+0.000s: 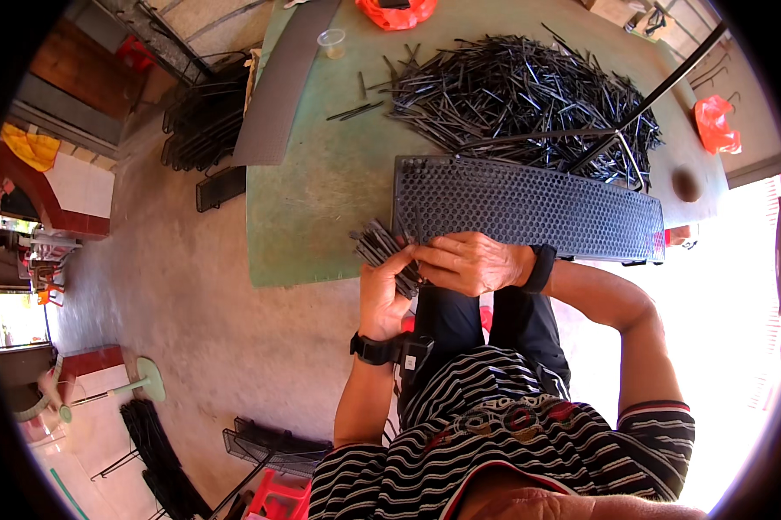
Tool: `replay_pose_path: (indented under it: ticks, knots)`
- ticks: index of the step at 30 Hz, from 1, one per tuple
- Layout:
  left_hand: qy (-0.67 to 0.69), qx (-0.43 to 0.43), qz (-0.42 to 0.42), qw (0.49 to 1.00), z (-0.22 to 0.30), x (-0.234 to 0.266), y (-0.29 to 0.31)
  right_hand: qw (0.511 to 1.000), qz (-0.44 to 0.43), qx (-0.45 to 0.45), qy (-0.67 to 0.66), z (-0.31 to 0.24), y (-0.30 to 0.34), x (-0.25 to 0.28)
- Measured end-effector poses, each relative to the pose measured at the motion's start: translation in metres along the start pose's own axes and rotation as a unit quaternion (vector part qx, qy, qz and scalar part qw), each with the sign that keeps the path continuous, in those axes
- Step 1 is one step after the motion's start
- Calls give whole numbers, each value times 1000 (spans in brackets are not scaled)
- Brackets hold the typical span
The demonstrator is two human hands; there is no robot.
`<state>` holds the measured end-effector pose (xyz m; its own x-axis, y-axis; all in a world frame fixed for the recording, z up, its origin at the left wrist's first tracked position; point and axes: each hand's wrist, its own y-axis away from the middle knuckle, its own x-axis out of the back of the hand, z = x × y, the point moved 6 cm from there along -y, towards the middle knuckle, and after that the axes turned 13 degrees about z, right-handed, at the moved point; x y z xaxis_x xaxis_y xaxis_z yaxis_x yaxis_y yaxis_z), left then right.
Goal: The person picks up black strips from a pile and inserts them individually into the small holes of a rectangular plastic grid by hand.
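My left hand is closed round a bundle of short, thin black strips, whose ends fan out past the thumb. Right beside it, my right hand has its fingers pinched together at the near left corner of a dark perforated panel. What those fingertips hold, if anything, is too small to make out. The panel is long, with rows of round holes, and lies along the table's near edge. Thin black rods stand up from its far side. Beyond it is a large heap of loose black strips.
The green table carries a long grey sheet, a clear plastic cup, a few stray strips and a red plastic bag. Black wire racks are stacked left of it. A red stool and a fan stand behind.
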<state>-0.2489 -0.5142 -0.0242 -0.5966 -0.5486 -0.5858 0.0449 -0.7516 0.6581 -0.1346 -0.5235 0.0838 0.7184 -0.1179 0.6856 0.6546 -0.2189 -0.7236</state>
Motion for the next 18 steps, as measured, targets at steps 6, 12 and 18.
replay_pose_path:
  ticks: [6,12,18]
  knots:
    - [-133,-67,23,989,15,2,8,863,218,-439,-122,66,2,23]
    - [-132,-58,40,989,14,-1,11,859,212,-454,-107,110,-9,19]
    - [-115,-53,32,991,12,-2,8,872,191,-443,-78,122,-2,8]
